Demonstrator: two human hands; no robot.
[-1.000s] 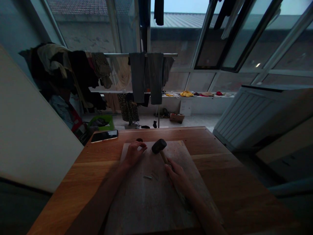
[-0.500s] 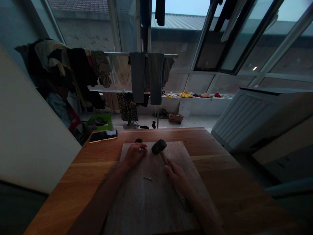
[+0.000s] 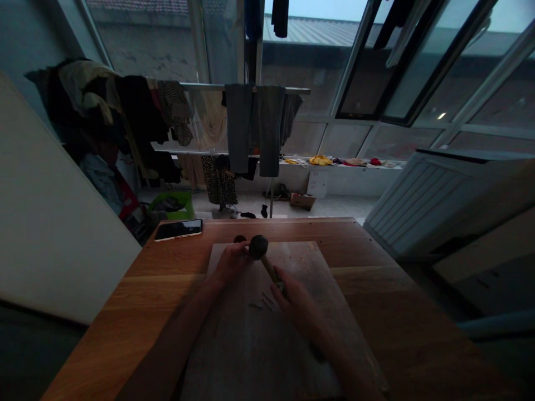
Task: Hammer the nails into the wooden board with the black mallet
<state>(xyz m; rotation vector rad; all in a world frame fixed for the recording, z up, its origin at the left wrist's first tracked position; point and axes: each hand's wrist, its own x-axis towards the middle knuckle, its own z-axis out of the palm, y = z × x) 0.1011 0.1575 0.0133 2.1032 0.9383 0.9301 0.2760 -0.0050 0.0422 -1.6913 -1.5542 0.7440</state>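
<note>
A mallet (image 3: 258, 247) with a dark head and wooden handle is held in my right hand (image 3: 292, 295), its fingers wrapped round the handle. The mallet head is over the fingertips of my left hand (image 3: 230, 263), near the upper left of a worn board (image 3: 251, 356). My left fingers are pressed together, partly covered by the head; what they hold, if anything, is hidden. Several small thin pieces (image 3: 267, 301) lie on the board between my forearms. A small dark round object (image 3: 239, 239) is just beyond my left hand.
The board lies on a wooden table (image 3: 142, 301). A phone (image 3: 179, 229) rests at the table's far left corner. Beyond are a green basket (image 3: 184, 205), a rack of hanging clothes (image 3: 239, 128), a cardboard box (image 3: 302, 201) and a white cabinet (image 3: 418, 195) on the right.
The mallet head has moved left, from beside my left hand to over its fingertips. My right hand has shifted slightly left with it. My left hand has hardly moved.
</note>
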